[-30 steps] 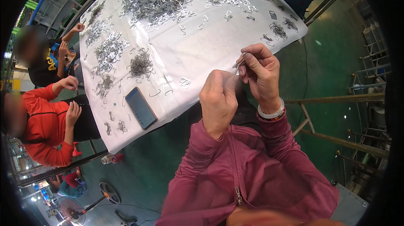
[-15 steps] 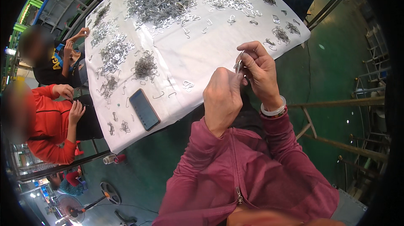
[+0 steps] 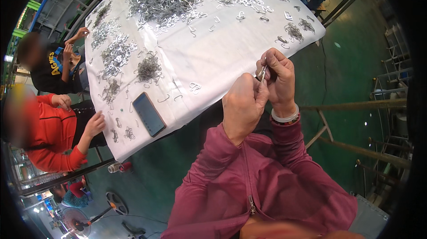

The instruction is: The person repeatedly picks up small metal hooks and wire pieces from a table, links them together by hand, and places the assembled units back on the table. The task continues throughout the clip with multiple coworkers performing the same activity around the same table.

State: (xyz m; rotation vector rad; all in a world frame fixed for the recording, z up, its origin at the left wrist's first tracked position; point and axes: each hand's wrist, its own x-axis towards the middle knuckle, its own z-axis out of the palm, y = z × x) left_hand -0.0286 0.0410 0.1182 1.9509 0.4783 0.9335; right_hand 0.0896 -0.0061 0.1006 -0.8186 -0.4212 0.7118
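Observation:
In front of the white-covered table's near edge, my left hand (image 3: 242, 104) and my right hand (image 3: 282, 82) meet, both closed in a pinch. Between their fingertips is a small silvery metal hook (image 3: 262, 73), partly hidden by the thumbs and fingers. Whether a thin wire piece is joined to it, I cannot tell. A few loose S-shaped hooks (image 3: 195, 88) lie on the cloth to the left of my hands. Farther off spreads a large heap of shiny metal hooks (image 3: 167, 3), and a heap of thin wire pieces (image 3: 149, 68) lies nearer on the left.
A dark phone (image 3: 149, 114) lies near the table's front left edge. Smaller wire piles (image 3: 293, 33) sit by the right edge. Co-workers sit along the left side, one in a red jacket (image 3: 55, 128). A metal frame (image 3: 356, 104) stands at right.
My hands stay together on the metal hook, with the fingers shifted and the hook turned. The red-jacketed person's hands have parted, one reaching to the table edge. The view has shifted slightly.

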